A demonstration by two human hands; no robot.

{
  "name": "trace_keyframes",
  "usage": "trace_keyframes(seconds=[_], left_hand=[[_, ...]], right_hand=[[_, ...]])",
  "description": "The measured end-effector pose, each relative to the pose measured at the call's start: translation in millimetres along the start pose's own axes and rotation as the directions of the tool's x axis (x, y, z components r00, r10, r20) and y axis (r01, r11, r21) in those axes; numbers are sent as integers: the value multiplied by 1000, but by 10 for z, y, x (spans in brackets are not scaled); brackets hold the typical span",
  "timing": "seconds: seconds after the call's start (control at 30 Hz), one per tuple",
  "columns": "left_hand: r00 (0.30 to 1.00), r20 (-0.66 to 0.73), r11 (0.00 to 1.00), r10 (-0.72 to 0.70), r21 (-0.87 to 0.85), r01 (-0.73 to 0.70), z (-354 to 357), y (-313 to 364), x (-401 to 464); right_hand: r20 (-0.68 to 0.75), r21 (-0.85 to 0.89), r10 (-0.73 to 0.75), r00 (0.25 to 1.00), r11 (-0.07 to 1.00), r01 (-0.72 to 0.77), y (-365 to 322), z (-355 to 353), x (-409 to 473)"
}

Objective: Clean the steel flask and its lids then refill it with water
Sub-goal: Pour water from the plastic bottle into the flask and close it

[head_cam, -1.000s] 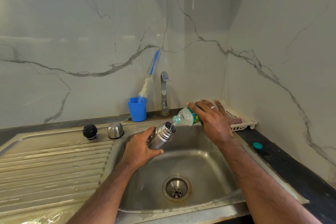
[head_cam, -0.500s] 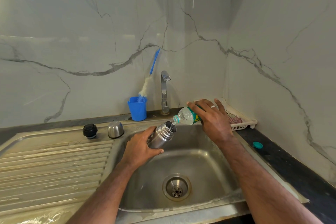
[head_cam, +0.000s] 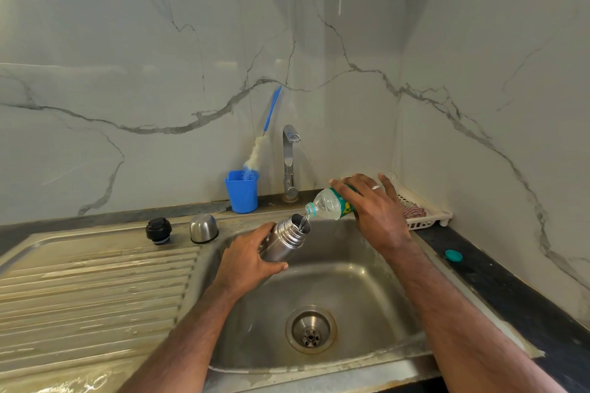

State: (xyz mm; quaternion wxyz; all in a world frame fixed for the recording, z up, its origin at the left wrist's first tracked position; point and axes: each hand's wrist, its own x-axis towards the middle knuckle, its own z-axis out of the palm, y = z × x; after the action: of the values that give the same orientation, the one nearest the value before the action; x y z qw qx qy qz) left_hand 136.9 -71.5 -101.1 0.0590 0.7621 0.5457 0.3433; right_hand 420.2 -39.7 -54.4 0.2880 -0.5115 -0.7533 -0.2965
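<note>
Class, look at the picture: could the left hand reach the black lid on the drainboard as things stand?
Probably not yet. The path looks open, since the black lid stands apart beside the steel cap, but the left hand grips the flask while the bottle pours into it.

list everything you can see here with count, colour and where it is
steel flask: 1, silver, tilted over the sink basin, open mouth toward the bottle
plastic bottle: 1, clear with green label, tipped, neck at the flask mouth
black lid: 1, black, back of the drainboard
steel cup lid: 1, silver, upside down beside the black lid
bottle cap: 1, teal, dark counter right of the sink
sink: 1, steel, centre
tap: 1, chrome, behind the basin
blue holder: 1, blue, left of the tap
bottle brush: 1, white bristles, blue handle, standing in the holder
white rack: 1, white, back right corner
left hand: 1, grips the flask
right hand: 1, holds the bottle
</note>
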Motion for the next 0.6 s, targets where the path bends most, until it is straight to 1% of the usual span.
trace_keyframes(seconds=[0.37,0.6], left_hand=[[1000,-2,1000,10,0,-10,1,-18,0],[1000,2,1000,16,2,-16,17,-39,8]], right_hand=[[-19,4,9,1000,1000,-9,11,-2,-16],[3,8,3,1000,1000,-3,5,-11,-2]])
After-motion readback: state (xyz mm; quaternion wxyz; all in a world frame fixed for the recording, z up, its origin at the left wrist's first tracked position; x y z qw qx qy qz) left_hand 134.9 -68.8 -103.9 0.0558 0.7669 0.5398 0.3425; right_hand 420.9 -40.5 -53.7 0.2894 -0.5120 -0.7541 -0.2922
